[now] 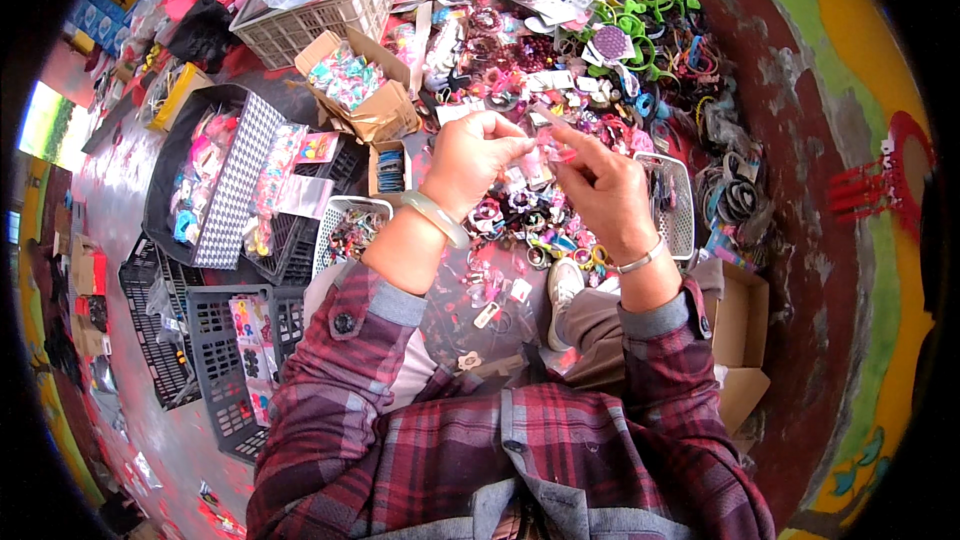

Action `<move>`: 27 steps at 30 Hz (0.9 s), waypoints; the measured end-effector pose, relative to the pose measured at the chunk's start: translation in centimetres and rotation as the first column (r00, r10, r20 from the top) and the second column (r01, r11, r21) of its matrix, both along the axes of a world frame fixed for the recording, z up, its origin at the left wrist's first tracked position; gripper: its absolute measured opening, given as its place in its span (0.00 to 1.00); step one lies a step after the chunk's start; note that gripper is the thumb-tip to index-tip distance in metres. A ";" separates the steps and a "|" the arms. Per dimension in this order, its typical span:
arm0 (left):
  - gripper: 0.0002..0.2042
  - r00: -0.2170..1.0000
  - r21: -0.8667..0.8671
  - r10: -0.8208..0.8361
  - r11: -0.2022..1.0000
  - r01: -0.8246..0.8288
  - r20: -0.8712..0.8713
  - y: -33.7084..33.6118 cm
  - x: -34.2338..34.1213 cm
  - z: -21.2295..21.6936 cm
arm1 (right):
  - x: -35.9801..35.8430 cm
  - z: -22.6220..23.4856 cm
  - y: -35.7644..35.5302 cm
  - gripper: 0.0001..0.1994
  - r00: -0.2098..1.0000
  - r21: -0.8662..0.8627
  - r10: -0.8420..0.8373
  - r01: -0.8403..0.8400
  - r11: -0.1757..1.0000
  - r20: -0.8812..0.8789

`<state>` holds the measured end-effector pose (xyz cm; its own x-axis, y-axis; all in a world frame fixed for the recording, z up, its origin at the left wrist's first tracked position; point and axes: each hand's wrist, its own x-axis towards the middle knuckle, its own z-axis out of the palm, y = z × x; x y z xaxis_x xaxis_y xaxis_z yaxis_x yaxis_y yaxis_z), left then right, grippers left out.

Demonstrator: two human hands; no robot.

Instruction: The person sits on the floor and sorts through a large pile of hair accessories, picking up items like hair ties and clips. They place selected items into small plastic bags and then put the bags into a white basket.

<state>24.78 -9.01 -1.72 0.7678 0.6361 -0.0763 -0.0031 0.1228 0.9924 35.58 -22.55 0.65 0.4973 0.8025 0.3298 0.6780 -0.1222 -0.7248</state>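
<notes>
Over a pile of small hair accessories (540, 90), my two hands are raised close together. My left hand (468, 162), with a pale bangle on its wrist, pinches thumb and forefinger at the edge of a small clear plastic bag (532, 166). Facing it is my right hand (606, 190), which wears a silver bracelet. Its forefinger points toward the left hand, and its other fingers curl by a small pink item (564, 153) at the bag. Whether the pink item lies inside the bag I cannot tell.
White plastic baskets (325, 230) stand left and right of the pile. An open cardboard box (385, 105) of packets and a large crate (325, 25) are behind. Black crates (215, 370) lie at left. Another cardboard box (740, 320) sits by my right forearm.
</notes>
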 end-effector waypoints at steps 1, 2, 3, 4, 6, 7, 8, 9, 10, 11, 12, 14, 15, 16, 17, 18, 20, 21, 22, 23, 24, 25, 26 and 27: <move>0.04 1.000 0.019 -0.006 1.000 0.006 0.012 -0.1 0.1 -0.2 | 0.0 -0.4 0.2 0.12 1.000 -0.041 -0.003 0.002 0.999 -0.028; 0.04 1.000 0.037 -0.012 0.999 0.012 0.024 -0.1 0.2 -0.5 | 0.1 -0.7 0.2 0.12 0.994 -0.061 -0.003 -0.003 0.998 -0.106; 0.04 0.999 0.056 -0.018 0.998 0.016 0.036 -0.2 0.3 -0.6 | 0.2 -0.9 0.2 0.12 0.983 -0.079 -0.004 -0.011 0.997 -0.183; 0.04 0.999 0.055 -0.013 0.998 0.010 0.048 -0.3 0.4 -0.5 | 0.4 -1.1 0.2 0.12 0.966 -0.097 -0.006 -0.019 0.995 -0.260; 0.04 0.997 0.052 -0.001 0.999 -0.003 0.072 -0.6 0.4 -0.2 | 0.7 -1.7 0.3 0.11 0.972 -0.100 -0.016 -0.008 0.995 -0.235; 0.04 0.997 0.056 -0.007 0.998 0.003 0.076 -0.6 0.4 -0.3 | 0.7 -1.8 0.4 0.11 0.975 -0.101 -0.020 -0.003 0.995 -0.222; 0.04 0.997 0.060 -0.013 0.998 0.009 0.080 -0.5 0.4 -0.5 | 0.6 -1.7 0.4 0.10 0.961 -0.090 -0.024 -0.001 0.996 -0.274; 0.04 0.996 0.063 -0.020 0.998 0.015 0.084 -0.4 0.4 -0.6 | 0.5 -1.4 0.4 0.10 0.945 -0.080 -0.028 0.002 0.997 -0.325; 0.04 0.996 0.068 -0.014 0.998 0.008 0.086 -0.5 0.4 -0.6 | 0.3 -1.2 0.4 0.09 0.926 -0.070 -0.031 0.005 0.998 -0.375; 0.04 0.996 0.072 -0.007 0.997 0.001 0.087 -0.6 0.4 -0.6 | 0.3 -1.5 0.5 0.09 0.920 -0.033 -0.003 -0.011 0.999 -0.393; 0.04 0.996 0.077 -0.003 0.997 -0.004 0.090 -0.7 0.4 -0.5 | 0.3 -1.7 0.5 0.08 0.913 0.005 0.024 -0.024 1.000 -0.407; 0.02 0.996 0.251 0.070 0.964 -0.081 0.054 -0.8 0.5 -0.8 | 0.4 -1.6 0.4 0.06 0.845 0.060 0.049 -0.020 0.998 -0.532; 0.02 0.993 0.337 0.112 0.934 -0.119 0.041 -0.9 0.5 -0.8 | 0.6 -1.2 0.4 0.06 0.771 0.076 0.053 -0.006 0.997 -0.635; 0.04 0.982 0.565 0.134 0.804 -0.186 0.132 -0.7 0.4 -0.6 | 0.6 -0.4 0.3 0.06 0.684 0.089 0.059 0.010 0.996 -0.727; 0.05 0.966 0.745 0.130 0.615 -0.256 0.225 -0.5 0.2 -0.4 | 0.7 0.7 -0.1 0.10 0.583 0.087 0.054 0.029 0.996 -0.811; 0.07 0.944 0.865 0.103 0.380 -0.328 0.313 -0.3 -0.1 -0.1 | 1.1 0.8 -0.3 0.14 0.502 0.091 0.056 0.046 0.995 -0.863; 0.10 0.925 0.899 0.037 0.224 -0.376 0.378 -0.1 -0.6 0.2 | 2.1 1.1 -0.8 0.24 0.356 0.045 0.041 0.004 0.999 -0.934; 0.11 0.914 0.904 -0.003 0.150 -0.400 0.405 -0.1 -0.6 0.3 | 2.2 1.2 -0.8 0.24 0.306 0.048 0.060 -0.049 0.998 -0.950; 0.12 0.913 0.907 -0.033 0.133 -0.399 0.407 -0.3 -0.7 0.6 | 2.3 1.2 -0.9 0.24 0.254 0.052 0.077 -0.101 0.993 -0.964; 0.12 0.909 0.903 -0.034 0.133 -0.408 0.416 -0.5 -0.7 0.8 | 2.4 1.3 -0.9 0.25 0.200 0.060 0.090 -0.153 0.986 -0.976; 0.11 0.904 0.899 -0.040 0.135 -0.416 0.425 -0.9 -0.6 1.0 | 2.5 0.8 -0.8 0.24 0.154 0.058 0.082 -0.157 0.986 -0.985; 0.11 0.900 0.895 -0.046 0.137 -0.424 0.434 -1.1 -0.5 1.1 | 2.5 0.6 -0.9 0.23 0.216 0.073 0.094 -0.102 0.992 -0.972; 0.11 0.902 0.888 -0.035 0.199 -0.415 0.429 -1.0 -0.2 0.9 | 2.3 0.6 -0.8 0.23 0.277 0.092 0.102 -0.048 0.995 -0.955; 0.10 0.906 0.879 -0.015 0.253 -0.405 0.422 -0.7 -0.2 0.6 | 1.9 0.5 -0.6 0.22 0.334 0.116 0.112 -0.007 0.993 -0.936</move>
